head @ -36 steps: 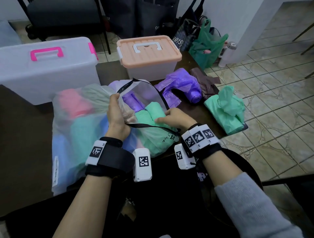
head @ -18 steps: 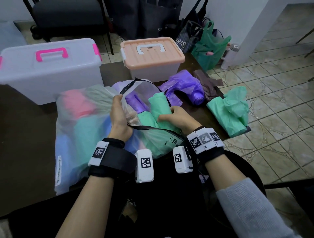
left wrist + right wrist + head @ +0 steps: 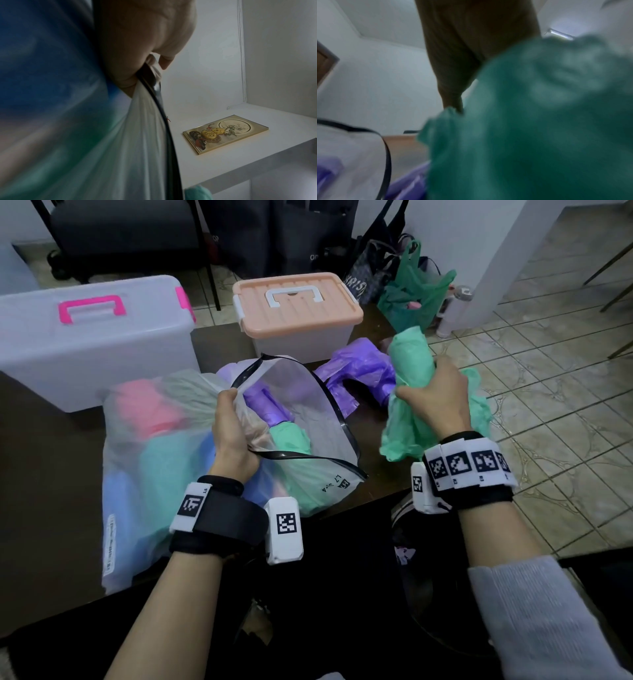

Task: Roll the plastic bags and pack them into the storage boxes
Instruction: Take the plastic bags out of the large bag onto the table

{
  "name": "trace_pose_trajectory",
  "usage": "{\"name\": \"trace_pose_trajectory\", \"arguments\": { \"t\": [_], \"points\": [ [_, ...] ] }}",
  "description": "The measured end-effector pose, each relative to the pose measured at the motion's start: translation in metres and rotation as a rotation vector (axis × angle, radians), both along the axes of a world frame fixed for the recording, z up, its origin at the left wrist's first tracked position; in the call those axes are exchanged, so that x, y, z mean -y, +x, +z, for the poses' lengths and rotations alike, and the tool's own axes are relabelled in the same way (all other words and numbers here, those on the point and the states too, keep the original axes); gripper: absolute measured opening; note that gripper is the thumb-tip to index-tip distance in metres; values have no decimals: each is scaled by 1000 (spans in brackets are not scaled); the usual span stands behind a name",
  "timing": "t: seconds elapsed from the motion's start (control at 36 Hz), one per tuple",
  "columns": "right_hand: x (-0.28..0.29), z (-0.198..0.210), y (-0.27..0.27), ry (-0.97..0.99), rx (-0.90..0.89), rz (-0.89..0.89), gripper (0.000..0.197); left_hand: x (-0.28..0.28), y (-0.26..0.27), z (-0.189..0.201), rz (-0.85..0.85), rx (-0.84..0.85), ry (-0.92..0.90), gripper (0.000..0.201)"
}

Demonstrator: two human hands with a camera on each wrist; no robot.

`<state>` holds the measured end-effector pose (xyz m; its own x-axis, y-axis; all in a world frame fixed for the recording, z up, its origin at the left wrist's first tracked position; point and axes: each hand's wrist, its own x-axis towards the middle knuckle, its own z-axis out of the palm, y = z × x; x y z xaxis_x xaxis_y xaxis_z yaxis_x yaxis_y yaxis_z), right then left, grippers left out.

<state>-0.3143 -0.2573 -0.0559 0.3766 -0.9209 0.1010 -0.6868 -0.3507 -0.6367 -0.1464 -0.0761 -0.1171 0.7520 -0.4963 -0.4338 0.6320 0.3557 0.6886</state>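
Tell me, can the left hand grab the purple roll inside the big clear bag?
Probably not yet: the left hand grips the clear bag at its rim, though the purple roll lies uncovered just inside.

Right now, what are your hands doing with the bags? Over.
Left hand holds the zip bag open. Right hand grips a green bag, clear of the zip bag. Both boxes, pink-handled and peach, lidded shut.

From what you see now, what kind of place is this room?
Probably a room in a home, not a workshop: a patterned tiled floor, a dark wooden table with lidded plastic storage boxes, and shopping bags left against the white wall.
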Motion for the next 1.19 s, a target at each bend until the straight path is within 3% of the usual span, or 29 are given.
{"name": "trace_pose_trajectory", "arguments": {
  "t": [0.17, 0.28, 0.36, 0.56, 0.67, 0.81, 1.0, 1.11, 1.19],
  "points": [
    [4, -31, -13, -55, -227, -98, 58, 0, -1, 1, -3, 5, -6, 44],
    [-2, -51, -15, -132, -387, -106, 60, 0, 0, 0, -6, 0, -2, 51],
    [-5, -66, -15, -211, -481, -116, 60, 0, 1, -1, 1, 7, 3, 38],
    [-12, -93, -12, -240, -546, -110, 48, 0, 0, 2, -1, 12, -6, 33],
    [-13, -90, -12, -211, -589, -29, 70, 0, 0, 2, 3, 9, -2, 32],
    [-11, -93, -8, -254, -576, -27, 53, -1, 0, 3, -2, 4, 2, 32],
    [-13, -81, -4, -235, -516, -25, 58, -3, 1, 6, -25, 19, 83, 39],
    [-23, -55, 11, -252, -218, 17, 49, -7, 2, 10, -88, 32, 127, 70],
    [-41, -31, 28, -107, 60, 163, 34, -10, 3, 11, -114, 68, 165, 65]
  ]
}}
